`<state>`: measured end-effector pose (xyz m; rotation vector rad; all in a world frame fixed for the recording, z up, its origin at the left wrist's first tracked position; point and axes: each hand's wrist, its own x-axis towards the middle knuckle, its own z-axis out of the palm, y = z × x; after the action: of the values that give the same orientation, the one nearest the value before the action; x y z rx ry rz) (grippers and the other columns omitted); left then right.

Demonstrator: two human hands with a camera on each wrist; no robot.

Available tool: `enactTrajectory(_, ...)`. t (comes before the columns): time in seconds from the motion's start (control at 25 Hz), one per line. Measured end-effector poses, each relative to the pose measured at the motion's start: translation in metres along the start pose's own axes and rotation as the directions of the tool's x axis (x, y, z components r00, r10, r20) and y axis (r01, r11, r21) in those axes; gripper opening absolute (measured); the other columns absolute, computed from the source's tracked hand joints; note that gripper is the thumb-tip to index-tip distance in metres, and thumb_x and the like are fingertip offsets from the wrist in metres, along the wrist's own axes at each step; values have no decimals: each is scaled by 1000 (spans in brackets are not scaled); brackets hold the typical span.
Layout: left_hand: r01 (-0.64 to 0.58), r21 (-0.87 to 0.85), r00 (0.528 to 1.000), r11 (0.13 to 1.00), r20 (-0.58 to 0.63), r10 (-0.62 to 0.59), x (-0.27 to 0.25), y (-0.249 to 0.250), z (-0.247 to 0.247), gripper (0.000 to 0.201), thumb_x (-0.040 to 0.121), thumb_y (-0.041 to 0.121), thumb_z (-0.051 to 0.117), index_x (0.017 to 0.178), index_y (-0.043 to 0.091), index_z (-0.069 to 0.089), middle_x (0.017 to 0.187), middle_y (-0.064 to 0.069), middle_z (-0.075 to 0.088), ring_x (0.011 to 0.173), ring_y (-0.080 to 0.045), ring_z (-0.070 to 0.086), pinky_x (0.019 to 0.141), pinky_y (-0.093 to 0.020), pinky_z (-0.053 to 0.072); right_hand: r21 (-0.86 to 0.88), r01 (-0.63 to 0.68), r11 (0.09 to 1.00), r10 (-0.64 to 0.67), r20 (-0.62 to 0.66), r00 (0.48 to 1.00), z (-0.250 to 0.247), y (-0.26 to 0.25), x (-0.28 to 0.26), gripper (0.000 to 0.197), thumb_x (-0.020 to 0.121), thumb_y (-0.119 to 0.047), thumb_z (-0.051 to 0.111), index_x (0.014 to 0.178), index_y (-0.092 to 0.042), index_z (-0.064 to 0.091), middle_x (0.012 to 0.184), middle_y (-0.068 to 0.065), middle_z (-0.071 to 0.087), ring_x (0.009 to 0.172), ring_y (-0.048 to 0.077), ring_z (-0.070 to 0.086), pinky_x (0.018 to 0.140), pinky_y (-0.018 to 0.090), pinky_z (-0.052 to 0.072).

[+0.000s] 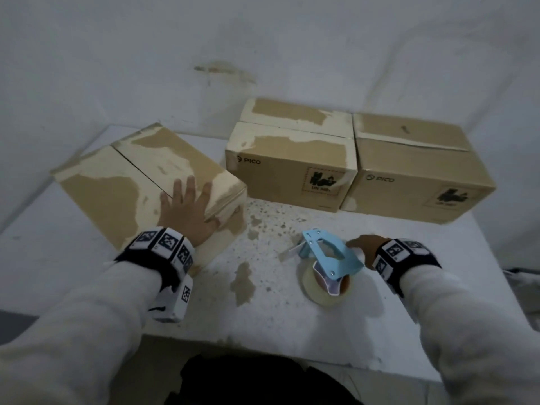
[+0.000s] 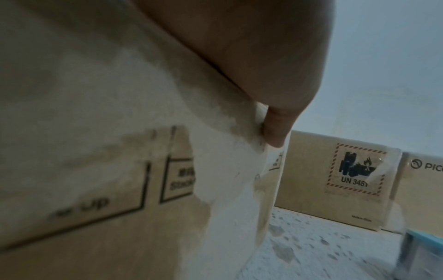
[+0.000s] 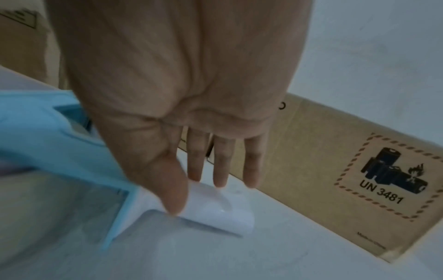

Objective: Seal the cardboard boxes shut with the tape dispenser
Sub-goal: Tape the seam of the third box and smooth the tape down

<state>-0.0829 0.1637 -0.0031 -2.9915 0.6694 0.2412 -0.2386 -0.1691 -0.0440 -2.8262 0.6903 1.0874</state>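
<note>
Cardboard box lay under our flat left hand. Our right hand, fingers straight, touched the tape dispenser; we needed a firm grip.

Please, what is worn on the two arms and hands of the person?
Both arms wear pale grey sleeves. Each wrist carries a black band with white blocks printed with black square marker patterns. The left hand and the right hand are bare, without gloves.
</note>
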Motion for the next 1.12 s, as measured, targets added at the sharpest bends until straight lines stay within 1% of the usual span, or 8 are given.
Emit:
enactTrajectory(0.16,25,-15,1000,1000,-8,-25,-1,4,0,80,91,59,35,151,24,-5,159,-8,-12,146,-34,-8,118,-53,4,-81,56,995,-65,-101,993,5,-9,-6,56,78,-35,66,130,-33,45,139,-1,47,132,25,36,108,48,31)
enactTrajectory(0.32,34,-14,999,999,3,-34,-1,2,1,81,91,59,35,151,25,-6,159,-8,-13,146,-34,-9,118,-52,4,-4,90,996,-90,-17,996,4,-22,-14,69,76,-20,68,137,-25,35,148,3,39,144,25,19,116,53,9)
enactTrajectory(0.44,35,-24,999,999,20,-34,1,1,-1,81,90,60,36,151,26,-6,159,-7,-14,146,-33,-10,118,-51,4,213,142,967,-136,-42,990,-2,-34,-13,66,62,-27,70,122,-24,41,122,2,58,112,25,51,110,49,17)
enactTrajectory(0.56,37,-30,999,999,26,-37,4,-3,-2,82,90,60,38,151,26,-5,159,-6,-14,146,-33,-9,117,-51,5,418,178,891,-155,-89,984,-9,-45,-16,59,56,-40,67,108,-24,44,103,5,60,92,27,53,87,38,32)
enactTrajectory(0.68,58,-58,998,997,29,-56,12,-6,-7,84,89,58,43,151,25,-4,159,-8,-13,146,-34,-9,117,-51,6,806,300,510,-210,-222,952,-21,-52,-23,52,39,-37,63,86,-20,51,88,10,58,85,28,54,78,38,38)
enactTrajectory(0.8,89,-39,995,995,48,-87,18,-4,-10,83,91,56,42,150,22,-7,158,-10,-14,146,-35,-10,117,-52,6,898,404,176,-249,-356,901,-57,-66,-46,46,51,-26,57,93,-8,54,83,8,53,74,19,49,66,29,43)
enactTrajectory(1.0,104,-49,989,993,109,-98,25,-15,-23,91,78,79,12,151,25,3,160,-8,-5,147,-32,-1,117,-50,11,874,484,-48,-351,-468,811,-113,-116,-70,55,78,-62,53,110,-19,62,76,-7,69,66,6,63,64,25,42)
enactTrajectory(1.12,89,-375,993,923,102,-54,27,-36,-69,64,95,56,26,140,14,41,148,-12,37,133,-31,38,109,-43,33,853,514,-85,-389,-503,771,-140,-155,-73,55,84,-65,32,108,-27,65,85,-3,67,68,9,62,63,25,42)
